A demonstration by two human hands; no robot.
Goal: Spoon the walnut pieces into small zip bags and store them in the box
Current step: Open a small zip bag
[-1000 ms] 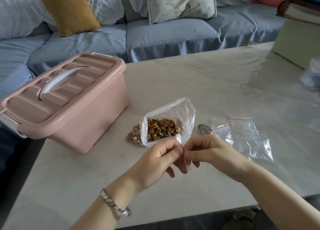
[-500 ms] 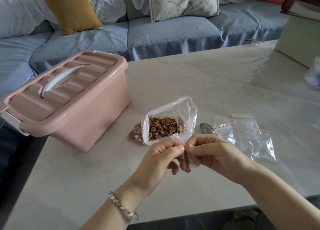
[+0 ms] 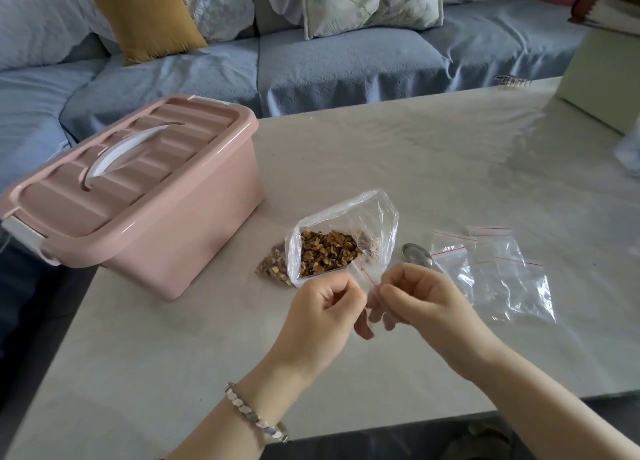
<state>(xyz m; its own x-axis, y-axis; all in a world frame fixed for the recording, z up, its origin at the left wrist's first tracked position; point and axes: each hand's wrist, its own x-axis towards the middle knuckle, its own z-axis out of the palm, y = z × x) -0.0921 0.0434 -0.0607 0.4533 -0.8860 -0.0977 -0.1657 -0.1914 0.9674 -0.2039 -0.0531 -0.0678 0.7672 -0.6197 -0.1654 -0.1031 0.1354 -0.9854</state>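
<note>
left hand point(image 3: 325, 307) and right hand point(image 3: 417, 300) both pinch small zip bag point(image 3: 366, 275) at red-striped mouth; film likely light, limp, slippery: hold by lips

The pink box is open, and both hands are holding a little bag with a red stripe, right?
Not quite. The head view shows the pink box closed, with its lid on top. The rest holds: the left hand and the right hand both pinch a little bag with a red stripe.
</note>
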